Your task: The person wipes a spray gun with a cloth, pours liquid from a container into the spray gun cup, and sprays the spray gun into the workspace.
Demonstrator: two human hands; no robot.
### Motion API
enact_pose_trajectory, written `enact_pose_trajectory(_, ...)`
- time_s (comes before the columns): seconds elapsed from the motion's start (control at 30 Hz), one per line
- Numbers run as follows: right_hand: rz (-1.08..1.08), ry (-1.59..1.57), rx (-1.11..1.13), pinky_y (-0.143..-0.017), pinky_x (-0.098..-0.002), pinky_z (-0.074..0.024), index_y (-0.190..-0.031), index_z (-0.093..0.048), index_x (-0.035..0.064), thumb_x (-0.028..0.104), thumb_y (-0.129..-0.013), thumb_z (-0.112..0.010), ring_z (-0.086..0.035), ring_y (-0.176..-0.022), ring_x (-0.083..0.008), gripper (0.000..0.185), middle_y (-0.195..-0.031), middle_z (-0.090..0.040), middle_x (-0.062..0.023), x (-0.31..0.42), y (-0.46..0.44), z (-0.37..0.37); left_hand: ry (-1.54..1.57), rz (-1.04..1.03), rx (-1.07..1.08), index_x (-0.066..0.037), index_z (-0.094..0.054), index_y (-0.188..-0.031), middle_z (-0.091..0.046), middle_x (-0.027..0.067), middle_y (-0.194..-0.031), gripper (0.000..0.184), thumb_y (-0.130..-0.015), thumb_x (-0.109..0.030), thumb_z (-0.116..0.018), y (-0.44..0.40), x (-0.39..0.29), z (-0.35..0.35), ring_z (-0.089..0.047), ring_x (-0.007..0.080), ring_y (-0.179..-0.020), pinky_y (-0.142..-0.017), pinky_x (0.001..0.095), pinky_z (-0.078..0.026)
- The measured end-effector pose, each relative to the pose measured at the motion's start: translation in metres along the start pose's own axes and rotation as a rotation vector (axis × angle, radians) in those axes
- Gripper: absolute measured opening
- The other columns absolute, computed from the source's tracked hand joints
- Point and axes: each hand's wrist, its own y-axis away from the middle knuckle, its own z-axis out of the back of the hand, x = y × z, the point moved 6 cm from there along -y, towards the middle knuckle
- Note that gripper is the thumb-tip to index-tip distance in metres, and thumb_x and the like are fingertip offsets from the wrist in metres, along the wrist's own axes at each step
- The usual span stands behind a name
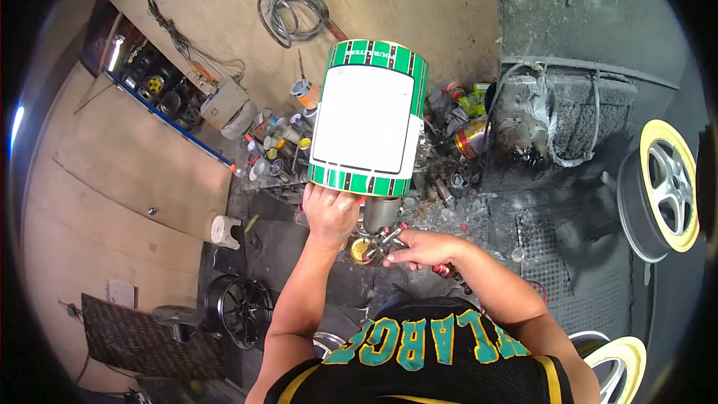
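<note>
My left hand (pixel 330 215) is closed at the near lower edge of a large green-and-white paint can (pixel 364 120), which is held up in front of me, its white label facing up. Just beyond its lower rim, partly covered by the can, sits a grey metal cup (pixel 381 215). My right hand (pixel 422 249) is closed around a metal spray gun (pixel 390 238) with red fittings, directly below that cup. A small round container with a yellowish inside (pixel 362 251) is between my two hands. The can's opening is hidden.
Many small paint pots (pixel 277 150) crowd the bench beyond the can. A coiled hose (pixel 295 15) hangs on the board wall. Yellow-rimmed wheels (pixel 669 185) stand at the right, a dark wheel (pixel 239 310) at lower left. A white stool (pixel 225 231) is left of my arm.
</note>
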Motion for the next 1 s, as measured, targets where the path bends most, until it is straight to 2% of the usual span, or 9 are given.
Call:
enact_pose_trajectory(0.27, 0.116, 0.034, 0.016, -0.051, -0.0242, -0.0412, -0.105, -0.063, 0.009, 0.029, -0.095, -0.059, -0.049, -0.059, -0.0063, 0.023, -0.081, -0.059, 0.002, 0.018, -0.008, 0.001, 0.057, -0.055, -0.19, -0.005, -0.068, -0.103, -0.067, 0.0155, -0.112, 0.033, -0.071, 0.003, -0.071, -0.026, 0.001, 0.02, -0.063, 0.0348, -0.108, -0.096, 0.0454, -0.046)
enact_pose_trajectory(0.4, 0.064, 0.046, 0.022, -0.045, -0.0257, -0.0358, -0.098, -0.067, 0.0077, 0.031, -0.092, -0.061, -0.048, -0.052, -0.0077, 0.024, -0.061, -0.051, 0.0018, 0.017, -0.011, 0.007, 0.052, -0.155, -0.204, 0.003, -0.068, -0.098, -0.069, 0.0183, -0.105, 0.032, -0.069, 0.015, -0.062, -0.026, -0.002, 0.024, -0.066, 0.0368, -0.098, -0.087, 0.0439, -0.051)
enact_pose_trajectory(0.47, 0.093, 0.012, 0.059, -0.051, -0.0255, -0.0388, -0.1, -0.066, 0.0083, 0.036, -0.093, -0.06, -0.049, -0.058, -0.0082, 0.029, -0.065, -0.05, 0.0033, 0.032, -0.001, 0.005, -0.097, -0.07, -0.11, 0.003, -0.068, -0.092, -0.07, 0.0182, -0.107, 0.023, -0.071, 0.011, -0.069, -0.02, -0.001, 0.024, -0.068, 0.0349, -0.096, -0.084, 0.0428, -0.052)
enact_pose_trajectory(0.57, 0.111, -0.043, 0.109, -0.052, -0.026, -0.0404, -0.1, -0.066, 0.0085, 0.033, -0.094, -0.06, -0.051, -0.06, -0.0083, 0.026, -0.067, -0.051, 0.003, 0.022, -0.008, 0.0, -0.095, -0.077, -0.088, -0.002, -0.069, -0.099, -0.069, 0.015, -0.111, 0.033, -0.068, 0.004, -0.079, -0.01, -0.002, 0.027, -0.066, 0.0356, -0.102, -0.089, 0.0437, -0.049)
enact_pose_trajectory(0.7, 0.1, -0.034, 0.09, -0.052, -0.0258, -0.0408, -0.1, -0.067, 0.0092, 0.033, -0.093, -0.06, -0.051, -0.061, -0.0078, 0.026, -0.068, -0.051, 0.0034, 0.021, -0.006, 0.002, -0.083, -0.059, -0.089, -0.005, -0.07, -0.102, -0.069, 0.013, -0.112, 0.037, -0.067, 0.001, -0.082, -0.002, 0.001, 0.018, -0.064, 0.0355, -0.105, -0.091, 0.0445, -0.048)
enact_pose_trajectory(0.8, 0.083, -0.054, 0.098, -0.052, -0.0244, -0.0419, -0.11, -0.062, 0.0098, 0.03, -0.094, -0.06, -0.051, -0.061, -0.0071, 0.026, -0.087, -0.064, 0.0031, 0.011, -0.01, 0.003, -0.104, -0.021, -0.03, -0.004, -0.069, -0.103, -0.07, 0.0128, -0.109, 0.037, -0.068, 0.002, -0.08, 0.0, 0.0, 0.011, -0.064, 0.0354, -0.105, -0.091, 0.0442, -0.048)
enact_pose_trajectory(0.9, 0.091, -0.11, 0.064, -0.043, -0.0245, -0.0388, -0.102, -0.062, 0.006, 0.022, -0.091, -0.062, -0.051, -0.054, -0.0076, 0.02, -0.087, -0.066, 0.0002, 0.006, -0.01, 0.007, -0.096, -0.052, -0.024, 0.0, -0.068, -0.094, -0.069, 0.0161, -0.108, 0.022, -0.073, 0.002, -0.075, -0.002, -0.007, 0.006, -0.065, 0.0371, -0.102, -0.086, 0.0457, -0.049)
enact_pose_trajectory(0.93, 0.096, -0.136, 0.043, -0.042, -0.0241, -0.038, -0.102, -0.062, 0.0067, 0.023, -0.092, -0.062, -0.05, -0.052, -0.0073, 0.019, -0.087, -0.066, 0.0002, 0.0, -0.012, 0.008, -0.063, -0.019, -0.034, -0.004, -0.07, -0.1, -0.07, 0.0137, -0.108, 0.033, -0.068, 0.003, -0.079, 0.002, -0.003, 0.004, -0.065, 0.0357, -0.102, -0.092, 0.0448, -0.048)
enact_pose_trajectory(1.0, 0.088, -0.143, 0.052, -0.042, -0.0241, -0.0381, -0.103, -0.062, 0.0069, 0.023, -0.092, -0.062, -0.05, -0.052, -0.0072, 0.019, -0.087, -0.067, -0.0001, -0.01, -0.018, 0.01, -0.046, -0.041, -0.027, -0.002, -0.069, -0.094, -0.069, 0.015, -0.107, 0.028, -0.069, 0.004, -0.077, 0.003, -0.004, 0.001, -0.065, 0.0362, -0.101, -0.089, 0.0453, -0.048)
